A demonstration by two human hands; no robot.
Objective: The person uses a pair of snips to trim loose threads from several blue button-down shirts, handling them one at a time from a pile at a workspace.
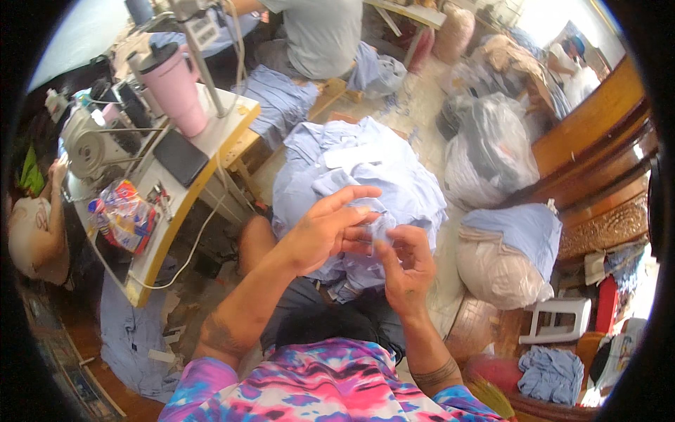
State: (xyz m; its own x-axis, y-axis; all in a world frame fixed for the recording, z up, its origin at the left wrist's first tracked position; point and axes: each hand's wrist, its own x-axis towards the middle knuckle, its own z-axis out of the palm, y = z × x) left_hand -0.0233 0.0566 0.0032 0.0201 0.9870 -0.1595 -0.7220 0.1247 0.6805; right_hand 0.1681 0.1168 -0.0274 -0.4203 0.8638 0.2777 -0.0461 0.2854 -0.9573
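Note:
Both my hands are raised over a large pile of light blue garments (295,169) in front of me. Between them is a small piece of light blue cloth (380,226), its exact shape blurred. My left hand (327,228) has its fingers curled about the cloth's left side, the index finger stretched out above. My right hand (408,271) pinches the cloth's right edge between thumb and fingers. A flat white piece (351,156) lies on top of the pile, just beyond my hands.
To the left, a table (235,116) bears a pink tumbler (172,88), a black phone (181,156) and a colourful plastic packet (125,216). A white cord hangs off it. A person (320,35) sits ahead. Stuffed bags (492,151) and a white stool (559,320) stand right.

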